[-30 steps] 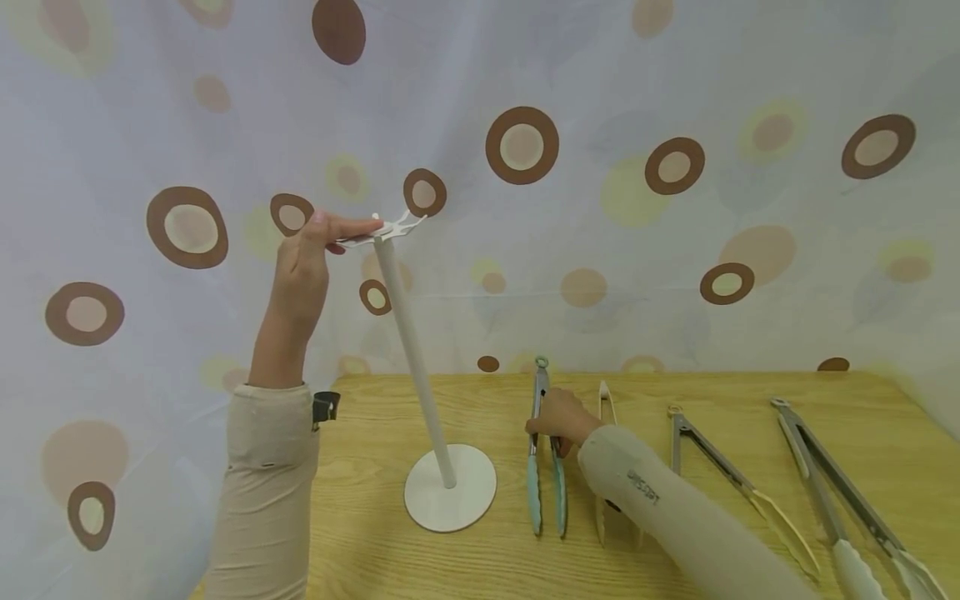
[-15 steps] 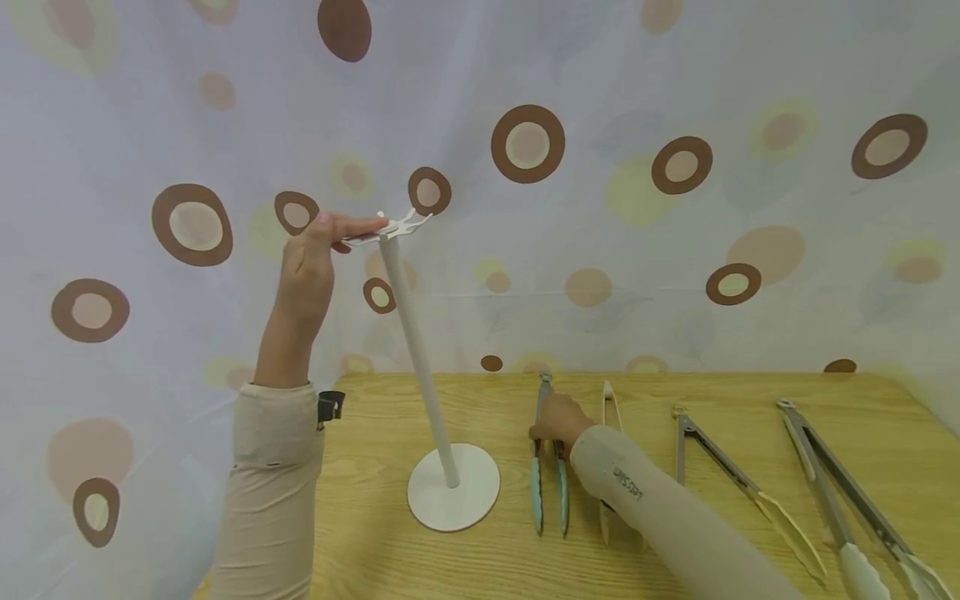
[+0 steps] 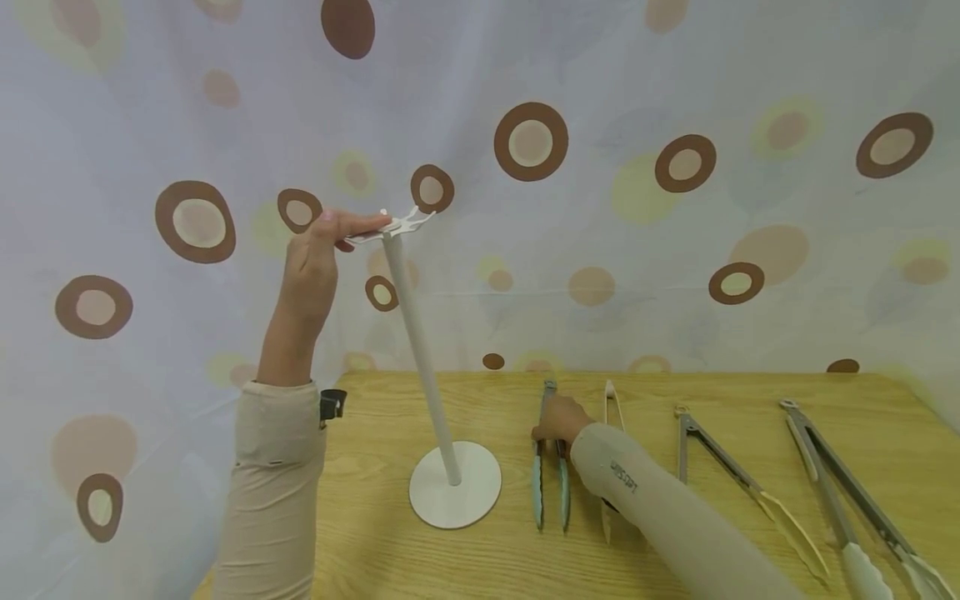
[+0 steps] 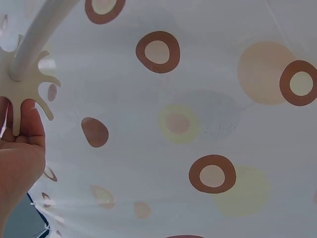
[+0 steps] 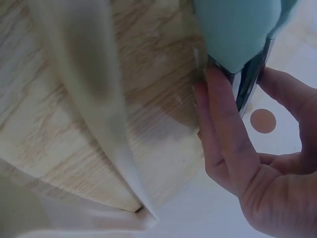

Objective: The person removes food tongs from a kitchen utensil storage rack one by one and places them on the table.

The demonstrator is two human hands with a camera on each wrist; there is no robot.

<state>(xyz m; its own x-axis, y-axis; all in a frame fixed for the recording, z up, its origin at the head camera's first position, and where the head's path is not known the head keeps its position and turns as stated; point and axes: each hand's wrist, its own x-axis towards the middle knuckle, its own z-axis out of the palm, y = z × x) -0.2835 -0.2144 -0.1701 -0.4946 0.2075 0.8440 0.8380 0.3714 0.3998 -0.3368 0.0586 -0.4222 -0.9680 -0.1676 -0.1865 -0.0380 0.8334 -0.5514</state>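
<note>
A white stand [image 3: 423, 367] with a ring of curved hooks [image 3: 410, 223] on top rises from a round base. My left hand [image 3: 309, 262] holds one side of that hook top, index finger laid across it. From below, in the left wrist view, bent fingers [image 4: 34, 124] show around a hook. My right hand [image 3: 562, 417] grips the metal arms of the teal-tipped tongs [image 3: 538, 492], right of the base, their tips pointing towards me. In the right wrist view, thumb and fingers press the arms from both sides beneath a teal tip [image 5: 240, 29].
Close right of the gripped pair lie slim cream tongs [image 3: 611, 404], partly behind my right sleeve [image 3: 660, 508]. Farther right are cream-tipped tongs [image 3: 723, 462] and large white-tipped tongs [image 3: 855, 467], both spread. A spotted curtain [image 3: 600, 217] hangs behind the wooden table [image 3: 367, 508].
The end ring of the teal-tipped tongs has come down closer to my right hand, while their tips stay nearly in place. My left hand keeps its hold; the head view shifts slightly.
</note>
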